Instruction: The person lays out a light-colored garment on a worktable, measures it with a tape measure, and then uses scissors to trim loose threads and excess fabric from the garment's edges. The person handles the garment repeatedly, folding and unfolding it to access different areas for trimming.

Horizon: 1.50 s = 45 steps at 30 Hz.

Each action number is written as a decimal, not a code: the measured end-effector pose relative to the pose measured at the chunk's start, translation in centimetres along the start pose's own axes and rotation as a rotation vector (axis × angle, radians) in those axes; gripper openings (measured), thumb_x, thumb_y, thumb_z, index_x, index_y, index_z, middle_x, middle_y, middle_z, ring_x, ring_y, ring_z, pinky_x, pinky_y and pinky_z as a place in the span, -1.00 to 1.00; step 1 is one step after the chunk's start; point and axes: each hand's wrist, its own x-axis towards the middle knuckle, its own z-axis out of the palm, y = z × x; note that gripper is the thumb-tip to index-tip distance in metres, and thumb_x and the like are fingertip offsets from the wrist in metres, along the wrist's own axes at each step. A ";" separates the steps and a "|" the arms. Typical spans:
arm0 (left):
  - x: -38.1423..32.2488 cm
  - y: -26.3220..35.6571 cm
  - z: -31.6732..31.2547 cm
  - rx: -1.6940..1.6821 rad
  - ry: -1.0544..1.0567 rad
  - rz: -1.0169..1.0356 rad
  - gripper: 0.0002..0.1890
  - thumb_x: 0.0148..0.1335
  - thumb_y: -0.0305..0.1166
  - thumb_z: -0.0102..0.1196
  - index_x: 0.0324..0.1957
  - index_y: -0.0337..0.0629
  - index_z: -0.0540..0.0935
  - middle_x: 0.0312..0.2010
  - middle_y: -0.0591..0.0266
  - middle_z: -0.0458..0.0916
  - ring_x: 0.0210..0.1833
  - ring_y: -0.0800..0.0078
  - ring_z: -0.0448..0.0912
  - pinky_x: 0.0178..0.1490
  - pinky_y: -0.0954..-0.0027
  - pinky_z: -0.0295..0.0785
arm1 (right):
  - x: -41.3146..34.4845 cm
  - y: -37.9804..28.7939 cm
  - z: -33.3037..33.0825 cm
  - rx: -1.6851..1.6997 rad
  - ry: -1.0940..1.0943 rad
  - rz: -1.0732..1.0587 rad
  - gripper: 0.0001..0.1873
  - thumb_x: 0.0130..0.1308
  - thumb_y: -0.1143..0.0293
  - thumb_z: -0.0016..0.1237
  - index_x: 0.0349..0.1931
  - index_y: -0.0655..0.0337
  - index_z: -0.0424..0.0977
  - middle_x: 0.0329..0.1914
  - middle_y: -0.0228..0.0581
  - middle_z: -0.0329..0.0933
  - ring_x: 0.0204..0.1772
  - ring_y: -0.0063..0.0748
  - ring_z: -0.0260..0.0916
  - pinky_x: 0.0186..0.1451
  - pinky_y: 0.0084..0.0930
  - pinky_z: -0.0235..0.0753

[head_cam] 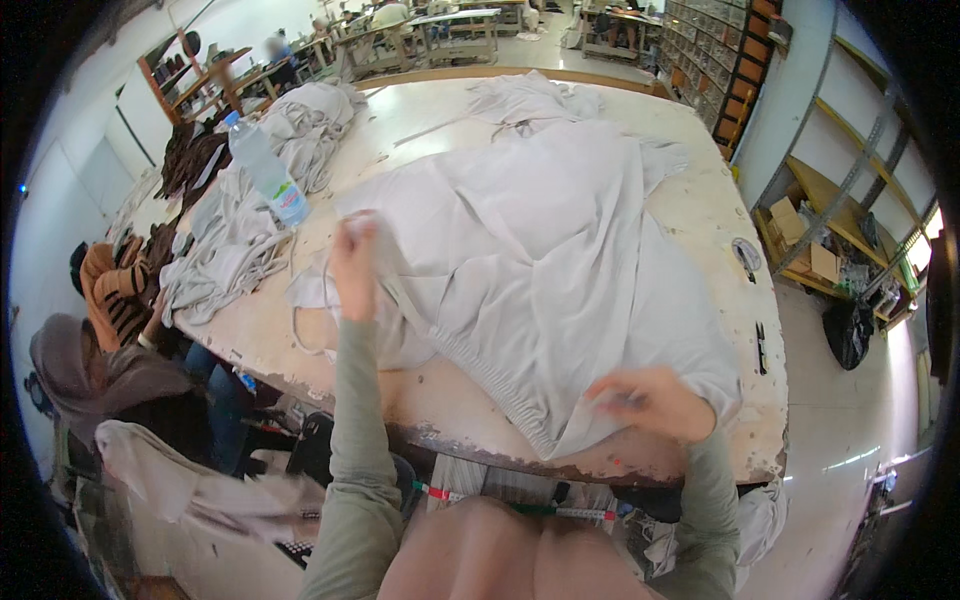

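A pale grey garment (540, 247) lies spread over the worktable, with a gathered elastic waistband (495, 379) along the edge nearest me. My left hand (355, 259) is raised at its left side, fingers closed on a bit of the cloth; motion blurs the fingertips. Over the garment's near right corner hovers my right hand (656, 405), its fingers curled and blurred. Something small and dark shows at those fingers, too smeared to name, and whether they grip it is unclear. A thin cord (294, 322) loops on the table beneath my left forearm.
A water bottle (266, 169) stands by heaped grey cloth (225, 247) on the left. Thread snips (761, 349) and a tape roll (745, 259) lie near the right edge of the worktable (720, 195). A seated person (120, 375) is at the left.
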 end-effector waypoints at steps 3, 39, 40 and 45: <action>-5.3 5.2 5.2 -0.007 -0.812 -0.264 -0.81 0.24 -0.48 0.04 -0.11 -0.25 0.58 -0.29 0.33 0.54 -0.37 0.75 0.35 -0.32 0.65 0.28 | 1.6 -3.9 -0.3 0.263 -0.262 -0.164 -0.83 0.17 0.45 0.11 -0.20 0.19 0.57 -0.22 -0.20 0.59 -0.27 -0.56 0.52 -0.23 -0.66 0.46; -7.6 9.7 -5.1 0.713 -0.178 0.171 -0.81 0.35 -0.50 -0.23 -0.14 -0.26 0.48 -0.39 0.26 0.46 -0.39 0.57 0.31 -0.29 0.52 0.24 | -7.0 -0.8 -9.9 -0.323 -0.039 0.030 -0.72 0.36 0.22 -0.15 -0.38 0.24 0.47 -0.48 -0.44 0.37 -0.32 -0.33 0.35 -0.12 -0.46 0.35; -7.2 8.8 -5.9 0.743 -0.143 0.193 -0.81 0.35 -0.49 -0.23 -0.14 -0.25 0.48 -0.39 0.27 0.46 -0.38 0.57 0.32 -0.28 0.53 0.24 | -7.6 -0.7 -9.9 -0.086 0.025 0.169 -0.70 0.38 0.21 -0.17 -0.36 0.26 0.47 -0.43 -0.45 0.38 -0.31 -0.33 0.34 -0.09 -0.48 0.34; -3.5 3.0 -9.9 0.773 -0.004 0.228 -0.79 0.39 -0.42 -0.22 -0.06 -0.22 0.47 -0.27 0.14 0.53 -0.21 0.42 0.46 -0.09 0.44 0.34 | -8.9 2.0 -9.4 0.723 0.307 0.538 -0.63 0.44 0.22 -0.23 -0.15 0.43 0.44 -0.17 -0.29 0.45 -0.07 -0.27 0.38 0.13 -0.46 0.29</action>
